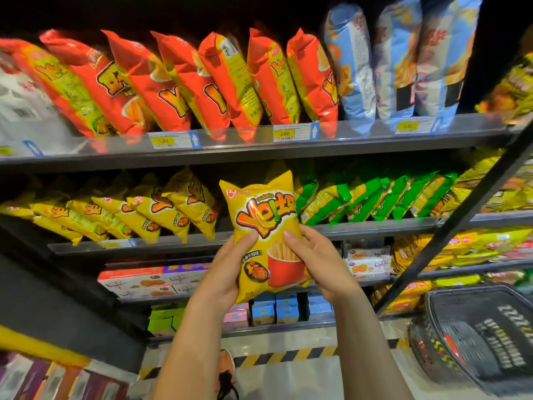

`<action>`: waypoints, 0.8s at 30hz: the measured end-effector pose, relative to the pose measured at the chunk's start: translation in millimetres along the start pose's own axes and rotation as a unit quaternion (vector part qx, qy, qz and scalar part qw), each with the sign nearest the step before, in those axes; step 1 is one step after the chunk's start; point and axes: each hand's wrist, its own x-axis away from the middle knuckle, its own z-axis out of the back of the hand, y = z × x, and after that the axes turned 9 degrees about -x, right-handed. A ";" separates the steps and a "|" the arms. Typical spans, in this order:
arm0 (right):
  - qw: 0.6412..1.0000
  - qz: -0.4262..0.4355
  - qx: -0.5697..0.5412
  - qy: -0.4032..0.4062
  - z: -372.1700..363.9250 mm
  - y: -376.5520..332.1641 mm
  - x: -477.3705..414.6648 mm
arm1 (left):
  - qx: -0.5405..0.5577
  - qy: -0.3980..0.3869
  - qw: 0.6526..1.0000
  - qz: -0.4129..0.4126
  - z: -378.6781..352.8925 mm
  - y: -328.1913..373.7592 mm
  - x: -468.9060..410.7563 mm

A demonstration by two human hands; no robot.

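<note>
A yellow bag of potato sticks (264, 215) with a red fries cup printed on it is held upright in front of the middle shelf. My left hand (227, 269) grips its lower left edge, thumb on the front. My right hand (314, 258) grips the lower right edge, thumb lying across the fries picture. Behind the bag, the middle shelf (375, 228) has a gap between the yellow bags (161, 209) and the green bags (375, 197).
Red bags (184, 82) and pale blue bags (395, 59) fill the top shelf. Small boxes (144, 280) sit on lower shelves. A black shopping basket (478, 336) is at lower right. A dark diagonal bar (461, 223) crosses the right side. My orange shoe (226, 373) stands on the floor.
</note>
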 end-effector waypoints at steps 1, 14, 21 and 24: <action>1.000 0.005 0.004 0.009 -1.5 -0.4 -5.4 | -0.010 -0.008 1.000 0.004 5.1 0.1 -6.0; 0.994 0.000 0.091 0.063 -19.1 12.3 -72.2 | -0.064 0.076 0.995 0.000 52.4 -3.5 -62.0; 0.936 0.070 0.255 0.232 -20.1 2.7 -126.9 | -0.051 0.217 0.972 -0.073 57.1 8.0 -95.6; 0.897 0.072 0.334 0.280 -21.8 0.4 -150.5 | -0.063 0.270 0.956 -0.099 54.2 9.7 -119.1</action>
